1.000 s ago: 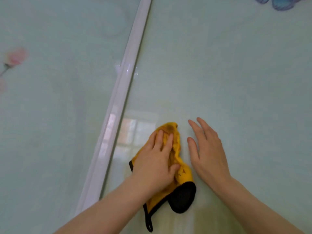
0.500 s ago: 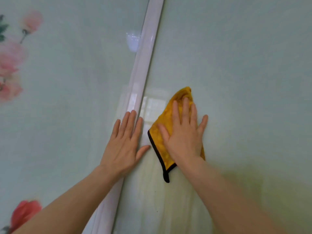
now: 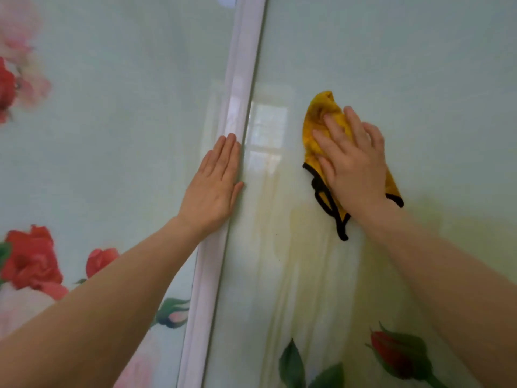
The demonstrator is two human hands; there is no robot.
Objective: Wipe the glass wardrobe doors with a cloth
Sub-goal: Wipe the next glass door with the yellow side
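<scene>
Under the flat right hand (image 3: 354, 166), yellow cloth (image 3: 321, 119) against glass; left hand (image 3: 214, 186) flat, well apart.

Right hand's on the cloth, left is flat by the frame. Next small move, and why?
Probably sweep the right hand with the yellow cloth rightward across the right glass door. The cloth is pressed flat on the pane not far from the white frame strip, with wide glass open to its right. The left hand lies flat along the strip, seemingly as a brace.
</scene>
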